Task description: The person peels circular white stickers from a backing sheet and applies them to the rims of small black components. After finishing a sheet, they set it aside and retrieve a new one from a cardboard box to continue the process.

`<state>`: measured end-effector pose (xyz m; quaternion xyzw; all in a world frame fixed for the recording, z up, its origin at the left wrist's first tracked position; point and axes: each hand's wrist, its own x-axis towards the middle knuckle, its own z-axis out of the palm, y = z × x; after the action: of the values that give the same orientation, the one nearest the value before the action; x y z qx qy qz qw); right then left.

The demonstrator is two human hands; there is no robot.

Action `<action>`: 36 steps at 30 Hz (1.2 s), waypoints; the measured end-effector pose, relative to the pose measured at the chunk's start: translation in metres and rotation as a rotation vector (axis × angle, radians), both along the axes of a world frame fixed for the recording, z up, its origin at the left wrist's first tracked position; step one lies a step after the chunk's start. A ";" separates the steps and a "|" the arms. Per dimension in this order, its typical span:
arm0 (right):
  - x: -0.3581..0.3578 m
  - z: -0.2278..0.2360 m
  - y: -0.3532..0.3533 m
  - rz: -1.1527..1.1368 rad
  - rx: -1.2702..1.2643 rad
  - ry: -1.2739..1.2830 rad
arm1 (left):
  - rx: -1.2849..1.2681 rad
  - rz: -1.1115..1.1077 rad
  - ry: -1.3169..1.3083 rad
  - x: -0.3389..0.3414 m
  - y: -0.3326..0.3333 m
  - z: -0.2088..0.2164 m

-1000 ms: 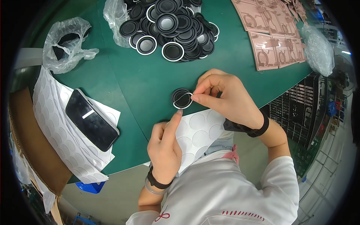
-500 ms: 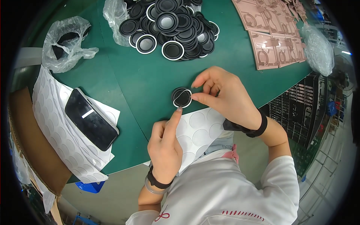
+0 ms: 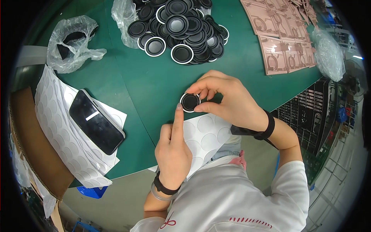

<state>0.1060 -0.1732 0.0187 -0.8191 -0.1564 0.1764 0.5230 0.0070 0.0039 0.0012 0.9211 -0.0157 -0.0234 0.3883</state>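
Observation:
A round black disc-shaped part lies on the green table in front of me, with a thin white ring round its rim. My right hand pinches it, thumb at the lower right edge and fingertips at the upper edge. The index finger of my left hand stretches out, its tip touching the disc's left rim; the other fingers are curled, the thumb hidden. Just below the disc, a white sheet of round stickers lies over the table's near edge, partly behind my left hand.
A heap of similar black discs sits at the back. Pink moulded plates and a clear plastic bag are at the right. To the left are another bag, sticker sheets, a phone and a cardboard box.
The white ring lay bent across the disc's face; now it follows the rim. My right fingers have closed onto the disc, and my left fingertip has moved from its lower edge to its left side.

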 end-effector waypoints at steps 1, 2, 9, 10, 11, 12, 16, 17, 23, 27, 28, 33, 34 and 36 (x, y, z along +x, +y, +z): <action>0.000 0.000 0.000 0.007 -0.006 0.003 | 0.004 0.003 0.028 0.000 0.000 0.001; 0.001 0.000 0.000 0.014 -0.013 0.006 | 0.004 0.003 0.029 0.001 0.000 0.001; 0.003 0.002 0.003 0.051 -0.070 -0.014 | 0.068 -0.014 0.052 0.004 -0.001 0.004; 0.003 0.001 0.003 0.057 -0.072 -0.024 | 0.068 -0.013 0.049 0.005 -0.001 0.005; 0.003 0.001 0.003 0.057 -0.072 -0.028 | 0.084 -0.026 0.069 0.005 -0.001 0.005; 0.003 0.000 0.003 0.062 -0.072 -0.042 | 0.100 -0.039 0.088 0.005 0.000 0.006; 0.003 0.008 0.004 0.076 -0.083 -0.061 | 0.015 0.018 -0.027 0.007 -0.003 0.002; 0.003 0.011 0.004 0.079 -0.093 -0.044 | -0.036 0.052 -0.091 0.007 -0.004 0.000; 0.001 0.006 -0.001 0.170 -0.134 -0.198 | -0.120 0.048 -0.168 0.002 0.000 -0.008; 0.000 0.006 -0.002 0.187 -0.172 -0.213 | -0.119 0.016 -0.164 0.000 0.004 -0.007; -0.001 0.006 -0.003 0.186 -0.164 -0.202 | -0.109 -0.004 -0.148 -0.001 0.005 -0.007; -0.001 0.007 -0.003 0.170 -0.151 -0.176 | -0.101 -0.023 -0.158 -0.001 0.004 -0.006; -0.001 0.007 -0.003 0.164 -0.154 -0.172 | -0.100 -0.023 -0.162 0.000 0.003 -0.006; 0.000 0.007 -0.005 0.162 -0.158 -0.170 | -0.102 -0.028 -0.156 0.001 0.002 -0.008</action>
<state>0.1057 -0.1779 0.0258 -0.8543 -0.2516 0.1598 0.4258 0.0083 0.0055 -0.0069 0.8988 -0.0600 0.0439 0.4319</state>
